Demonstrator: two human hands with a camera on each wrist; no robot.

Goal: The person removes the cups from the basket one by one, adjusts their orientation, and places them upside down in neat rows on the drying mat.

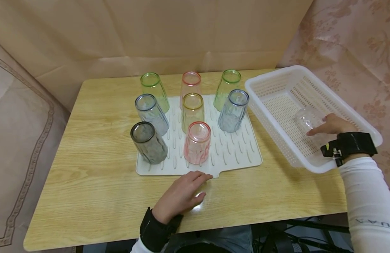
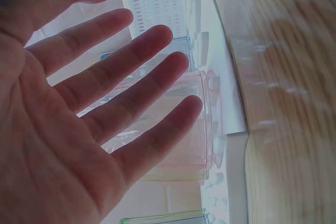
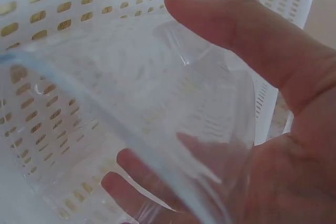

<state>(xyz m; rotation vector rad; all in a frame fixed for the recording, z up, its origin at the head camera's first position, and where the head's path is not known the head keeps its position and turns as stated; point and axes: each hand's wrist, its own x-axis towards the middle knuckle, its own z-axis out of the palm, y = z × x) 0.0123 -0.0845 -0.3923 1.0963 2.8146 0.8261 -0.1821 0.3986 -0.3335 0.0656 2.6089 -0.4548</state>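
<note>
My right hand (image 1: pixel 335 125) is inside the white basket (image 1: pixel 271 117) and grips a clear glass (image 1: pixel 309 117) that lies tilted there. In the right wrist view the thumb is on one side of the clear glass (image 3: pixel 152 93), and the fingers show through it on the other. Palm and spread fingers of my left hand (image 2: pixel 79 103) fill much of the left wrist view, holding nothing. That hand hovers at or just touches the front edge of a white drying mat (image 1: pixel 239 154); contact is unclear. Nearest to it stands a pink glass (image 1: pixel 197 144), upside down on the mat.
Several other upturned glasses stand in rows on the mat: a grey one (image 1: pixel 149 144), blue ones (image 1: pixel 234 112), a yellow one (image 1: pixel 192 112), green ones (image 1: pixel 155 91) and another pink one (image 1: pixel 190 86). The basket overhangs the right side of the wooden table (image 1: pixel 87 147).
</note>
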